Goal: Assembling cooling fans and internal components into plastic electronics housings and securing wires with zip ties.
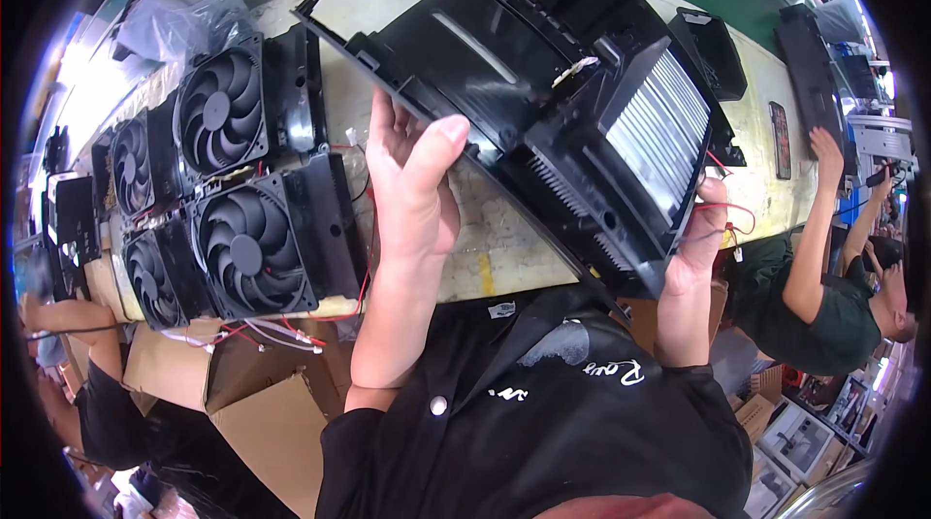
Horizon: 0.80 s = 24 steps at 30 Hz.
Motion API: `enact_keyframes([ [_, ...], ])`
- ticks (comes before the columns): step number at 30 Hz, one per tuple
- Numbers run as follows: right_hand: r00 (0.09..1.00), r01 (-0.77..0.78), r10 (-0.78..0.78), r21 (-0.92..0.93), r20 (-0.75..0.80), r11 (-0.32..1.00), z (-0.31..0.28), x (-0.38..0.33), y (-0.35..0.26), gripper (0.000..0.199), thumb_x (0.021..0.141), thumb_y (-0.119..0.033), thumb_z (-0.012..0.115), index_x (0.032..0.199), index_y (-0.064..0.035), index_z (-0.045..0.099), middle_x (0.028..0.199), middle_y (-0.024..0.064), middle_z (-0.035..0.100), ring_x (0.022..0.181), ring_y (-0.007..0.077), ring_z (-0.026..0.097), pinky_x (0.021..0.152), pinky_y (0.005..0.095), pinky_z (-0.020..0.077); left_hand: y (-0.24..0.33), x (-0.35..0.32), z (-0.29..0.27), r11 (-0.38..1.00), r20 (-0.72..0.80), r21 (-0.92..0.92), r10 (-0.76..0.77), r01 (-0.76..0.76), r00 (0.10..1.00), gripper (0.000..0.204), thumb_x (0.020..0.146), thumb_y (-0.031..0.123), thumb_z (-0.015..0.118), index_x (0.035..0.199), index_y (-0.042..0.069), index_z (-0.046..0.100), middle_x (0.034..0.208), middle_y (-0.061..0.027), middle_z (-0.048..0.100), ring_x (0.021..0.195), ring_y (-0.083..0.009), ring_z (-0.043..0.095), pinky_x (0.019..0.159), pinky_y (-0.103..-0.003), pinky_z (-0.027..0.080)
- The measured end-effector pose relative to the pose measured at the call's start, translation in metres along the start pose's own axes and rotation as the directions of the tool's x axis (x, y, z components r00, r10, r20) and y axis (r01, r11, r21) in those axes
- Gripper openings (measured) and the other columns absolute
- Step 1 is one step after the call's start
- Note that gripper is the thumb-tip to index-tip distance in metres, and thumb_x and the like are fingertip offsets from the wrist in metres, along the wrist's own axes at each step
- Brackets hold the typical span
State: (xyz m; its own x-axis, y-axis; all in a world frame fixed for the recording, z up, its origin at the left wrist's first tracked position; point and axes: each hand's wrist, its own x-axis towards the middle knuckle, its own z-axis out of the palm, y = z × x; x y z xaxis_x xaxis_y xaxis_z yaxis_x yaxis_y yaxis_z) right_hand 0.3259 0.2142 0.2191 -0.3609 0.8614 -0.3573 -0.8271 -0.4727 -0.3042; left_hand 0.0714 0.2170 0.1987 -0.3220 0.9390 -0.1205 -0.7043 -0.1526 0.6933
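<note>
Between my hands, tilted above the table, is a large black plastic housing (465,53) with a silver finned metal heat sink (659,136) set in its right part. My left hand (412,165) grips the housing's left edge, thumb on top and fingers behind it. At the lower right my right hand (698,238) is closed around the housing's edge; some of its fingers are hidden. A thin red wire (742,218) loops out beside my right hand. Left of my left hand stand several black fan units (245,252), with loose wires along their near side.
A pale worktable (475,272) lies below. Clear plastic bags (189,10) sit at the far left, a black tray (713,53) and a small dark red-marked panel (780,139) at the right. Open cardboard boxes (272,432) stand at the near left. A co-worker (824,286) works at the right, another person (126,412) at the left.
</note>
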Motion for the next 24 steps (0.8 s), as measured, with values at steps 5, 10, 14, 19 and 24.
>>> enact_keyframes([
  [5,0.993,0.071,-0.075,-0.042,-0.088,0.997,-0.013,0.007,0.005,0.056,0.08,-0.021,0.06,0.129,0.0058,0.052,0.123,0.0231,0.062,0.111,0.0369,0.062,0.097,0.0524,0.0514,-0.004,-0.001,-0.005,1.0,0.019,0.008,-0.027,0.027,0.999,0.071,0.074,0.012,0.076,0.136,0.001,0.043,0.12,-0.0093,0.058,0.108,-0.0177,0.059,0.097,-0.032,0.046],
  [10,0.993,0.059,-0.059,-0.001,-0.101,0.998,-0.015,0.012,0.007,0.054,0.08,-0.021,0.061,0.126,0.0064,0.054,0.12,0.0231,0.063,0.109,0.036,0.063,0.095,0.0518,0.0527,-0.002,-0.005,0.0,0.999,-0.017,0.039,-0.038,0.038,0.999,0.07,0.074,0.013,0.077,0.135,0.001,0.045,0.119,-0.0089,0.058,0.108,-0.0171,0.059,0.097,-0.031,0.045],
  [14,0.987,0.085,-0.089,-0.036,-0.136,0.996,-0.009,0.012,0.007,0.048,0.081,-0.019,0.061,0.122,0.0057,0.058,0.118,0.022,0.064,0.106,0.0352,0.064,0.094,0.0514,0.0533,0.0,-0.005,0.002,0.998,-0.022,0.048,-0.039,0.04,0.999,0.069,0.074,0.012,0.077,0.134,0.0,0.045,0.118,-0.0089,0.059,0.107,-0.0164,0.059,0.096,-0.03,0.045],
  [19,0.987,0.096,-0.098,-0.018,-0.13,0.995,-0.01,0.004,0.002,0.038,0.082,-0.019,0.061,0.112,0.0036,0.064,0.112,0.0194,0.068,0.099,0.0325,0.067,0.091,0.0486,0.0552,-0.002,-0.005,0.003,0.998,-0.009,0.029,-0.048,0.049,0.999,0.069,0.074,0.011,0.077,0.134,-0.001,0.045,0.118,-0.0091,0.059,0.106,-0.0158,0.059,0.094,-0.029,0.047],
  [24,0.974,0.115,-0.124,-0.058,-0.19,0.992,-0.012,0.006,0.005,0.039,0.081,-0.018,0.062,0.113,0.0043,0.063,0.11,0.0204,0.068,0.099,0.033,0.067,0.089,0.0482,0.0558,-0.001,-0.005,0.001,0.998,-0.01,0.036,-0.051,0.051,0.999,0.071,0.074,0.01,0.077,0.135,-0.001,0.044,0.119,-0.0086,0.059,0.106,-0.0157,0.059,0.093,-0.029,0.047],
])
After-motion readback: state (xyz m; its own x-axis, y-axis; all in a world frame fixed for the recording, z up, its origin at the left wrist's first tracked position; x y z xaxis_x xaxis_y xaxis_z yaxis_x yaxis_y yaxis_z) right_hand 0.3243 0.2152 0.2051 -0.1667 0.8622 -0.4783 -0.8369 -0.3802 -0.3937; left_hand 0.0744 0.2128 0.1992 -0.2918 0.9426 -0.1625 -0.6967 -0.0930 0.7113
